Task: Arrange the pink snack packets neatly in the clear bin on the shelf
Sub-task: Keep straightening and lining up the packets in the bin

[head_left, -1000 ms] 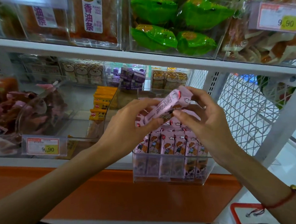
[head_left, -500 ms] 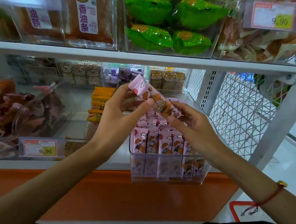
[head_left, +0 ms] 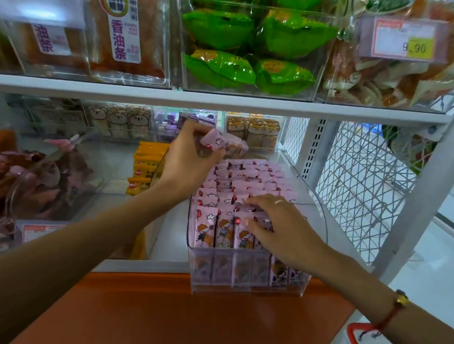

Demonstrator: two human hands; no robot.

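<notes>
**Packet held over the bin**

From the head view, I see my left hand (head_left: 190, 158) gripping one pink packet (head_left: 225, 143) above the bin's (head_left: 244, 275) far end. My right hand (head_left: 281, 230), fingers spread, presses the upright packets (head_left: 219, 226) below it, near the front.

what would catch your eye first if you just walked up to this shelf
The clear bin packed with rows of pink snack packets at the shelf's front edge stands out first. The right hand rests on the front rows, while the left hand holds a loose pink packet in its grip above the back of the bin. Bright green bags fill a bin on the shelf above.
</notes>
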